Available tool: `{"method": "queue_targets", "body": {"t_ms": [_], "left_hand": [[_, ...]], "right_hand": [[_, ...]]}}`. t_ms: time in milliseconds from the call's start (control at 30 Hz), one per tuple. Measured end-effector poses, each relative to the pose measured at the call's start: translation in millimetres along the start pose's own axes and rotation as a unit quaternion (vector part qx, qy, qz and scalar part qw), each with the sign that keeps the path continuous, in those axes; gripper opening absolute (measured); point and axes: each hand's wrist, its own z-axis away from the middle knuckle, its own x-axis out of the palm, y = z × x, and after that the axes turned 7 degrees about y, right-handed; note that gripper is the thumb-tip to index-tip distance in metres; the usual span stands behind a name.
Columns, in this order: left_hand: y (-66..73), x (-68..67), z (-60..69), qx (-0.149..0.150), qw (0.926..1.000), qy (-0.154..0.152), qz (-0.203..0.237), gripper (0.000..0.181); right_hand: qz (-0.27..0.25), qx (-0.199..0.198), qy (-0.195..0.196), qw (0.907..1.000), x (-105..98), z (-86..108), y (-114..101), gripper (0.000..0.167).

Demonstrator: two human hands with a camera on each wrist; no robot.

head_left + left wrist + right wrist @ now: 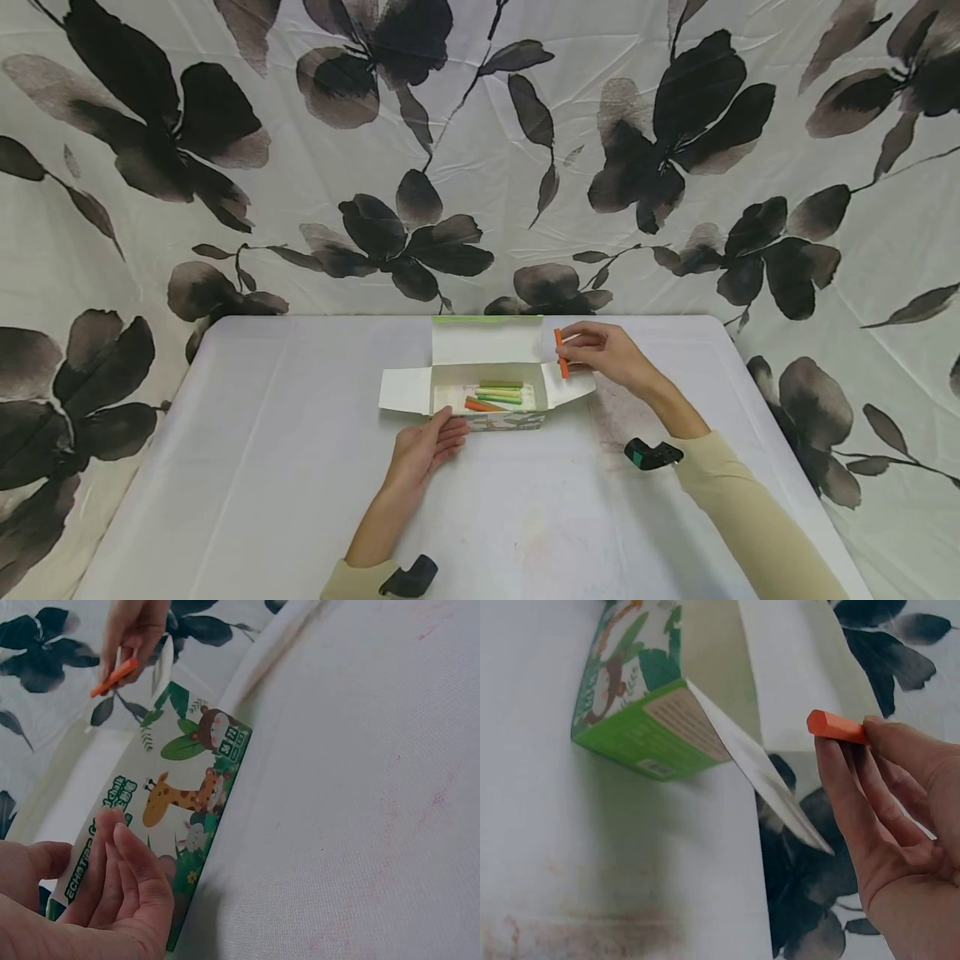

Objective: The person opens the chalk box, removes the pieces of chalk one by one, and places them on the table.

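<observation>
An open chalk box (pixel 517 423) with printed animals stands on the table, its lid and side flaps spread out. Inside lie several green sticks (pixel 501 392) and an orange stick (pixel 480 405). My left hand (pixel 423 454) holds the box's front wall near its left corner, thumb at the rim and fingers along the printed outside (pixel 176 787). Above the right side flap (pixel 567 386), my right hand (pixel 600 354) pinches an orange chalk stick (pixel 562 354) between thumb and fingertips. That stick shows a six-sided end in the right wrist view.
A white cloth covers the table (pixel 262 467), with reddish smudges (pixel 611 417) to the right of the box. Directly behind the table's far edge hangs a floral curtain (pixel 465 150). The raised lid (pixel 487 342) stands at the box's back.
</observation>
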Motion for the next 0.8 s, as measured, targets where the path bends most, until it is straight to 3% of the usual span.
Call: {"method": "queue_targets", "body": {"t_ms": [200, 500, 800], "left_hand": [[-1.4, -0.7, -1.8, 0.000, 1.0000, 0.000, -0.001, 0.043], [-2.7, -1.2, -3.2, 0.003, 1.0000, 0.000, -0.004, 0.043], [-2.9, -1.9, -2.0, 0.007, 1.0000, -0.006, -0.003, 0.044]], "right_hand": [[-0.037, 0.024, 0.016, 0.9989, -19, 5.3, 11, 0.048], [-0.041, 0.038, 0.059, 0.9967, -43, 15.2, 32, 0.054], [-0.043, 0.063, 0.080, 0.9938, -54, 28.9, 66, 0.057]]}}
